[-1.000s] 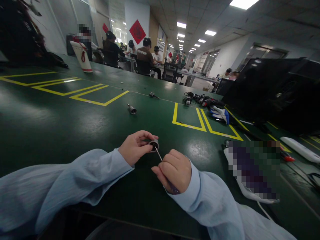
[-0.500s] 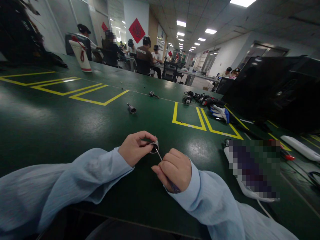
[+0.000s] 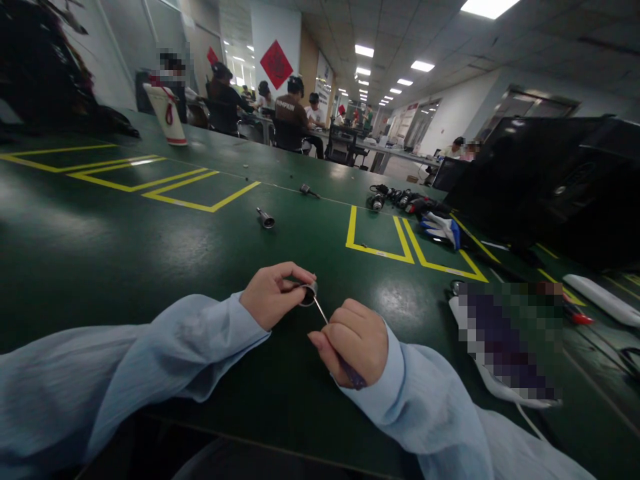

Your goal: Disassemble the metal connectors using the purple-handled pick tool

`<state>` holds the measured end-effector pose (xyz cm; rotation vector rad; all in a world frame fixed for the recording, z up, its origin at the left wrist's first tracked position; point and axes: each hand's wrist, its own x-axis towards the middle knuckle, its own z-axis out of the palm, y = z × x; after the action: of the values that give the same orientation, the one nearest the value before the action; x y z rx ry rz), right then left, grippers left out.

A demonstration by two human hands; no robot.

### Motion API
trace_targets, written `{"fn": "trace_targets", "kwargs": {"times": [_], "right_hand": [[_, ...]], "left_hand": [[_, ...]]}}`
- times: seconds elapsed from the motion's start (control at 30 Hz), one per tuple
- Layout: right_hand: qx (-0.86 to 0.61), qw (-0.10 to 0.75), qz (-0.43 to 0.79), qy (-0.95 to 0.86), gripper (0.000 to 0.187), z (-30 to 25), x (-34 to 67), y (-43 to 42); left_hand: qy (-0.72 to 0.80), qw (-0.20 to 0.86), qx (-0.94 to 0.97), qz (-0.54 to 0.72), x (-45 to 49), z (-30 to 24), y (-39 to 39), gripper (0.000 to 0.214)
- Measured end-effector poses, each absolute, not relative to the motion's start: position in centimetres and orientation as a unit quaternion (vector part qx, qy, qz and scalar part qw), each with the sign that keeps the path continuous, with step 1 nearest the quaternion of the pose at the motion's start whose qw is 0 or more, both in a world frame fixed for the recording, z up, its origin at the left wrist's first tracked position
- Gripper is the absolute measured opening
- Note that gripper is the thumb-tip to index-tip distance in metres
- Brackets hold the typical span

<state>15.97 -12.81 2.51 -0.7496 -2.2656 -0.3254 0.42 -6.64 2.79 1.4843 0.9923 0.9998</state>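
My left hand (image 3: pixel 273 295) pinches a small round metal cup-shaped part (image 3: pixel 311 291) between thumb and fingers, its hollow end facing me. In my right hand (image 3: pixel 356 339), closed in a fist, is a screwdriver; its thin shaft (image 3: pixel 321 309) points up and left into the part's hollow. The handle is mostly hidden, with a purple bit showing below the fist. Where exactly the tip touches inside I cannot tell. Beyond my hands, a similar metal cup-shaped part with a stem (image 3: pixel 266 218) lies on its side on the green table (image 3: pixel 200 257).
Farther back lie a small dark part (image 3: pixel 309 191), black cabled parts (image 3: pixel 389 198) and a white-blue glove (image 3: pixel 443 229). Yellow tape (image 3: pixel 380 253) marks rectangles. A paper cup (image 3: pixel 168 117) stands at left. A white-edged device (image 3: pixel 493 387), partly blurred, lies right. People sit in the background.
My right hand with the screwdriver has shifted slightly right and down relative to the part. My left hand keeps the same grip. The whole view has drifted a little.
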Motion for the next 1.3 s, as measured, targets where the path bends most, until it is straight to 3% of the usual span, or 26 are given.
{"fn": "trace_targets", "kwargs": {"times": [1.3], "right_hand": [[-0.295,0.353,-0.151,-0.875,0.036,2.28,15.34,-12.45]], "left_hand": [[0.408,0.525,0.612,0.428,0.31,2.31,-6.61,0.015]]}}
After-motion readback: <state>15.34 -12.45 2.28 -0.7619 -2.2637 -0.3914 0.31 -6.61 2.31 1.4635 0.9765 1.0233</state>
